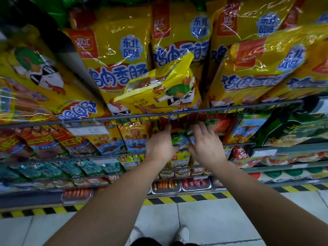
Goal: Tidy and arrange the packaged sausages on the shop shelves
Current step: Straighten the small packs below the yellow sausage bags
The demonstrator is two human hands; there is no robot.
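So, at far left, duck packs point(35, 77) lean on the top shelf, next to tall yellow sausage bags point(113, 59) standing in a row behind a grey rail point(230, 108). A smaller yellow pack point(159, 87) lies tilted across the front of those bags, resting just above the rail. A price tag point(87, 130) hangs from the rail on the left.

On the shelf below, red packs point(44, 141) come first, then lion packs point(110, 141). Both bare arms reach up to the middle of this shelf. The left hand point(160, 146) has its fingers up against the packs under the rail and its thumb tucked under a green pack point(179, 139), so it holds that pack's left edge. The right hand point(206, 144) lies just beside it, fingers spread over the top and thumb below; it seems to grip the same green pack, though the blur there leaves the exact hold unsure. Further right sits a large dark green bag point(292, 130).

Lower down are more shelves of small packs, and steel trays point(195, 183) of sausages. A yellow-and-black stripe point(186, 198) edges the tiled floor point(213, 219), where two white shoes point(182, 233) show.
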